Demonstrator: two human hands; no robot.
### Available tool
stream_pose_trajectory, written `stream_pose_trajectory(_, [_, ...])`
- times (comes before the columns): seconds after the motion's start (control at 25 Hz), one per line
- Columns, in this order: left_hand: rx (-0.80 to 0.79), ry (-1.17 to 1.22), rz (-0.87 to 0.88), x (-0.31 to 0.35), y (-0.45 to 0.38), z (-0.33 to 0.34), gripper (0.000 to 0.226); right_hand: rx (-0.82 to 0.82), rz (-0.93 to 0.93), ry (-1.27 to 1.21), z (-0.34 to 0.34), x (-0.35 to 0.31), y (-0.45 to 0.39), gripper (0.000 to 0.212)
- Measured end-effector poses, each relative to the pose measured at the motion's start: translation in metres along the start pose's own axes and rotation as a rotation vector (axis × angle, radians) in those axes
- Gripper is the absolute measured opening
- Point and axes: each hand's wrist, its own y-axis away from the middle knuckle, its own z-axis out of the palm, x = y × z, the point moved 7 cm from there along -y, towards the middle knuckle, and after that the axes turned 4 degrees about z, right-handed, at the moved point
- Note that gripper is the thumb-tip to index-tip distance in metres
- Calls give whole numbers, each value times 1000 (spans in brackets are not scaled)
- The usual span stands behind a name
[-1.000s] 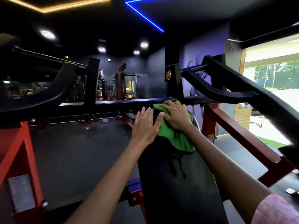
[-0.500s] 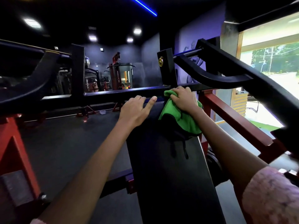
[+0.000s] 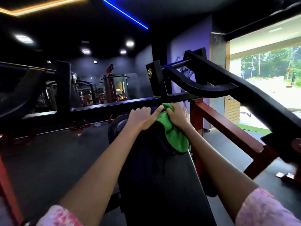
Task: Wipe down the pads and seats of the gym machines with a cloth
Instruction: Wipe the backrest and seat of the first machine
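Two hands are up at the far end of the black bench pad (image 3: pixel 162 190). Right hand (image 3: pixel 178 117) is bunched over the green cloth (image 3: pixel 175 136), fingers curled into the fabric and gripping it against the pad's top right corner. Cloth trails back from those fingers toward the wrist, with a dark part hanging beside it on the pad. Left hand (image 3: pixel 143 119) sits just left of the cloth, knuckles bent, thumb stretched out and touching the green fabric; whether it grips the pad edge, cannot tell. Just beyond the fingertips runs the black crossbar (image 3: pixel 114 104). Red frame (image 3: pixel 228 128) slopes away right of the right hand. Pink sleeves (image 3: pixel 263 209) show at the bottom.
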Motion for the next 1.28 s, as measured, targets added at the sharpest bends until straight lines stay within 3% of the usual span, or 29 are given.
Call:
stream_pose_trajectory(0.32, [-143, -121, 116, 44, -20, 25, 78, 54, 59, -27, -7, 20, 24, 35])
stream_pose_trajectory(0.6, [-117, -229, 218, 57, -16, 39, 76, 114, 104, -101, -4, 43, 46, 38])
stream_pose_trajectory(0.88, [-131, -382, 354, 92, -1, 65, 74, 86, 169, -146, 6, 83, 89, 33])
stream_pose_trajectory(1.28, [-282, -444, 617, 131, 54, 123, 81, 42, 197, -84, 21, 143, 164, 38])
